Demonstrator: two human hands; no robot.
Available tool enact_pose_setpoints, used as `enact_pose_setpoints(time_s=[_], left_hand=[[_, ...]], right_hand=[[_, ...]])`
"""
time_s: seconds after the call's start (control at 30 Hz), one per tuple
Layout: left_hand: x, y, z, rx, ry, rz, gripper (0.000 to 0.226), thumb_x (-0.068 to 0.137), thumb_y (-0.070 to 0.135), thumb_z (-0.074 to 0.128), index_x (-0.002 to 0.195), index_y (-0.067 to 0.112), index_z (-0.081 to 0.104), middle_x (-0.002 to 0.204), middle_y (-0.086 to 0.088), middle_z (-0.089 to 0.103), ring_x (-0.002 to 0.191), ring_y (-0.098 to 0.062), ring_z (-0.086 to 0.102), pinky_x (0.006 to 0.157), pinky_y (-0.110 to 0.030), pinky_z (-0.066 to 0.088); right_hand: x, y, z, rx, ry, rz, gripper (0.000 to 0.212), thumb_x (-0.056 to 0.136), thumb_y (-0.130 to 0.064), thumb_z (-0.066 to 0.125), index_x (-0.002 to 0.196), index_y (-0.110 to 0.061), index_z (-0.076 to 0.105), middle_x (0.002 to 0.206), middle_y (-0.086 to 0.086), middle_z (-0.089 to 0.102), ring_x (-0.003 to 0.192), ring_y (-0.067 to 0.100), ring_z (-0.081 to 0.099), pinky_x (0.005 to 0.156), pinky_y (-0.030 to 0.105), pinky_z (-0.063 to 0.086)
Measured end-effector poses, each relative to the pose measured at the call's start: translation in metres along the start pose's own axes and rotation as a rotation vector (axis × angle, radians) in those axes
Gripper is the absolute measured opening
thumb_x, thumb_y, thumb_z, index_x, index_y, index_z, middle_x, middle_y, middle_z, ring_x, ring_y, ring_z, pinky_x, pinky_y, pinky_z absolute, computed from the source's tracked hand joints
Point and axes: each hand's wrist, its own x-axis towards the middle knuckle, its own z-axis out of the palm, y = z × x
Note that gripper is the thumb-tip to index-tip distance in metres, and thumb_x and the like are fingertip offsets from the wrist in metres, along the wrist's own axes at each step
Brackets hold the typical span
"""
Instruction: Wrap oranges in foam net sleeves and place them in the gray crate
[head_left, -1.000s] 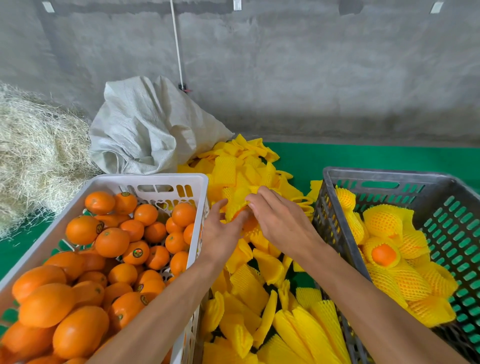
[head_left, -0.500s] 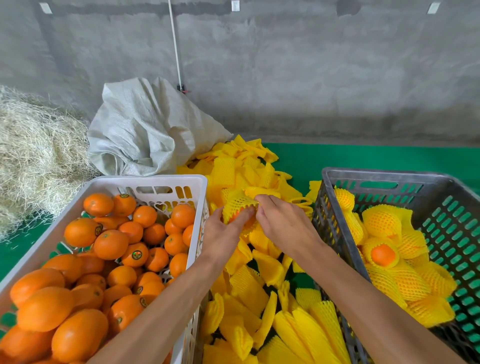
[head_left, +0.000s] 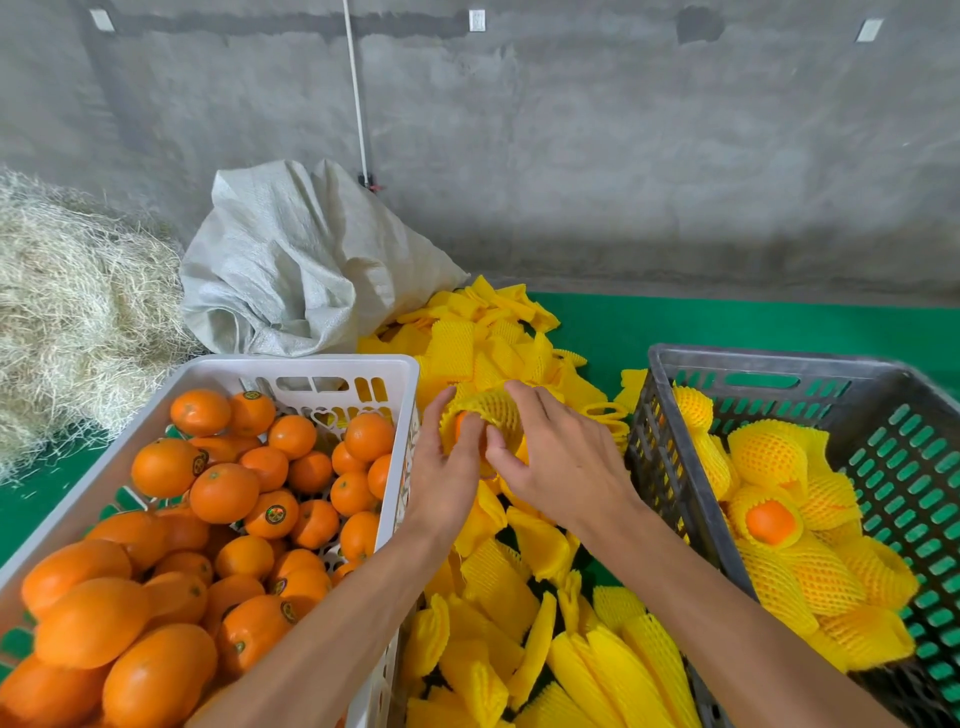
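Observation:
Between the two crates, both my hands hold one orange partly covered by a yellow foam net sleeve (head_left: 493, 413). My left hand (head_left: 447, 470) grips it from the left, thumb over the top, and a patch of bare orange shows by its fingers. My right hand (head_left: 561, 462) pinches the sleeve from the right, fingers curled over it. The gray crate (head_left: 670, 467) at right holds several sleeved oranges (head_left: 769, 457). A white crate (head_left: 311, 366) at left is full of bare oranges (head_left: 223, 491).
Loose yellow foam sleeves (head_left: 519, 597) are heaped on the green mat (head_left: 727, 325) between and behind the crates. A crumpled white woven sack (head_left: 301, 265) and a straw pile (head_left: 67, 312) lie at back left, against a concrete wall.
The sleeve has been drawn further over the orange, which now sits higher in both hands. My right fingers have shifted over the sleeve's top.

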Motion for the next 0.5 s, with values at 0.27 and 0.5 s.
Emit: enact_pose_setpoints(time_s=[0.27,0.5], left_hand=[[0.008,-0.002,0.003,-0.279,-0.101,-0.15,0.054,0.084,0.032,0.078,0.133,0.029,0.055,0.121,-0.007,0.072,0.105,-0.02,0.074,0.079,-0.041,0.064],[0.001,0.001,0.004,0.075,-0.022,-0.121,0.069,0.081,0.051,0.083,0.133,0.023,0.047,0.127,-0.003,0.063,0.104,-0.015,0.069,0.064,-0.031,0.064]], right_hand=[[-0.002,0.012,0.01,0.002,-0.223,0.153,0.045,0.107,-0.03,0.039,0.148,-0.012,0.043,0.117,0.007,0.069,0.094,0.026,0.07,0.067,0.035,0.053],[0.001,0.016,0.003,-0.045,-0.269,0.125,0.037,0.108,-0.022,0.038,0.141,-0.01,0.049,0.126,0.009,0.066,0.104,0.029,0.069,0.078,0.037,0.055]])
